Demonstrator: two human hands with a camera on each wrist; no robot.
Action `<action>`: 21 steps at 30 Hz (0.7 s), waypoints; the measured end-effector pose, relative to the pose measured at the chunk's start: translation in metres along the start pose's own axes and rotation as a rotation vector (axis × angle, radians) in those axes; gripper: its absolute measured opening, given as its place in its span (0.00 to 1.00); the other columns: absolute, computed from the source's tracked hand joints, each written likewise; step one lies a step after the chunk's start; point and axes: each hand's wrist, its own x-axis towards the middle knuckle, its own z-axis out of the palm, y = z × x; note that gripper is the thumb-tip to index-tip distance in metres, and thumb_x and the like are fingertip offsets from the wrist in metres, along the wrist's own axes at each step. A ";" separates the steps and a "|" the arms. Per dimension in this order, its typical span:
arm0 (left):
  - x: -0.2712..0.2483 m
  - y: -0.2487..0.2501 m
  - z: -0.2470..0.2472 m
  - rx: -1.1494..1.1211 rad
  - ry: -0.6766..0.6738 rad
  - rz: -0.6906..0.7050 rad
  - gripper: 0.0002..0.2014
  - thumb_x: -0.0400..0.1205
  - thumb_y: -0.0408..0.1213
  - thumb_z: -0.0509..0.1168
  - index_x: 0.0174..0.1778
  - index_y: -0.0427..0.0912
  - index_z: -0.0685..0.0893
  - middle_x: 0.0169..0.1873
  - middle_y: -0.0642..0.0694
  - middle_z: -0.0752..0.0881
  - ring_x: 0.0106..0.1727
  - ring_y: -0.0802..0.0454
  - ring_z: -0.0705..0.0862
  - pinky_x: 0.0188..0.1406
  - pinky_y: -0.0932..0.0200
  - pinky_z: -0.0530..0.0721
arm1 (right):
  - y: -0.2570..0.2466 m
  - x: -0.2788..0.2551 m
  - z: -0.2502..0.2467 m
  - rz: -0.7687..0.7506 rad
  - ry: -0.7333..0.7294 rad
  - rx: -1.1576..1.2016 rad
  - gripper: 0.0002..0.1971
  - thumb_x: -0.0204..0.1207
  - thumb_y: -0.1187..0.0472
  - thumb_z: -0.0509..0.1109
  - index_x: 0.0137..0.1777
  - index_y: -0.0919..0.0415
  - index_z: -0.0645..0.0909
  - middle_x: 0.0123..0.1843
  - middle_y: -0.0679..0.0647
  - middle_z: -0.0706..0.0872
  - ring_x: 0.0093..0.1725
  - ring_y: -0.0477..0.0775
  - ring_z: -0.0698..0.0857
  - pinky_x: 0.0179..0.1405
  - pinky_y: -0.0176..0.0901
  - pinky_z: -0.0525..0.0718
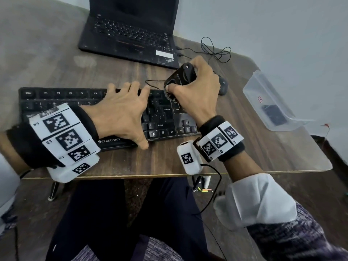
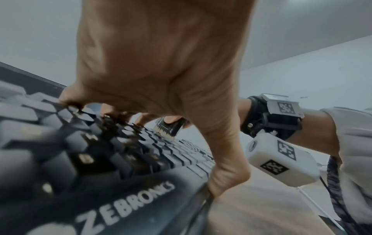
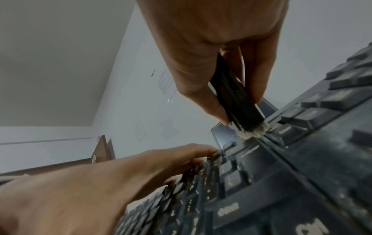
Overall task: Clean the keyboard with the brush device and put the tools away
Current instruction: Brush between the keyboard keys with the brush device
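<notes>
A black Zebronics keyboard (image 1: 62, 98) (image 2: 100, 159) (image 3: 281, 174) lies across the wooden table (image 1: 160, 162). My left hand (image 1: 120, 112) (image 2: 161, 63) (image 3: 100, 182) is spread over its middle, fingers on the top rows and thumb at the front edge. My right hand (image 1: 195, 91) (image 3: 221, 47) grips the black brush device (image 1: 179, 77) (image 3: 235, 98) (image 2: 171, 127), tilted down. Its pale bristles (image 3: 251, 130) (image 2: 164, 132) touch the keys near the upper right of the main block.
An open black laptop (image 1: 130, 29) stands behind the keyboard. A black mouse (image 1: 223, 87) with a looped cable (image 1: 216, 49) lies right of my right hand. A clear plastic box (image 1: 269, 102) holding a dark item sits near the table's right edge.
</notes>
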 end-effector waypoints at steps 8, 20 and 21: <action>0.001 -0.003 0.000 -0.025 -0.009 0.009 0.76 0.47 0.73 0.79 0.85 0.41 0.50 0.66 0.45 0.68 0.68 0.45 0.71 0.71 0.40 0.71 | 0.032 -0.033 -0.037 0.048 -0.143 -0.090 0.22 0.60 0.53 0.89 0.47 0.54 0.80 0.36 0.41 0.88 0.38 0.36 0.87 0.41 0.40 0.90; 0.005 -0.005 -0.001 -0.038 -0.039 0.037 0.73 0.46 0.72 0.79 0.84 0.42 0.53 0.64 0.48 0.68 0.66 0.47 0.70 0.68 0.43 0.71 | 0.037 -0.065 -0.048 0.139 -0.054 -0.082 0.21 0.59 0.54 0.89 0.43 0.51 0.78 0.32 0.39 0.86 0.32 0.36 0.82 0.36 0.36 0.81; 0.005 -0.005 -0.001 -0.047 -0.043 0.041 0.73 0.46 0.72 0.79 0.83 0.43 0.54 0.63 0.48 0.68 0.65 0.48 0.70 0.66 0.44 0.71 | 0.029 -0.072 -0.042 0.105 -0.073 -0.079 0.21 0.59 0.55 0.88 0.42 0.51 0.77 0.31 0.39 0.86 0.33 0.36 0.83 0.36 0.33 0.80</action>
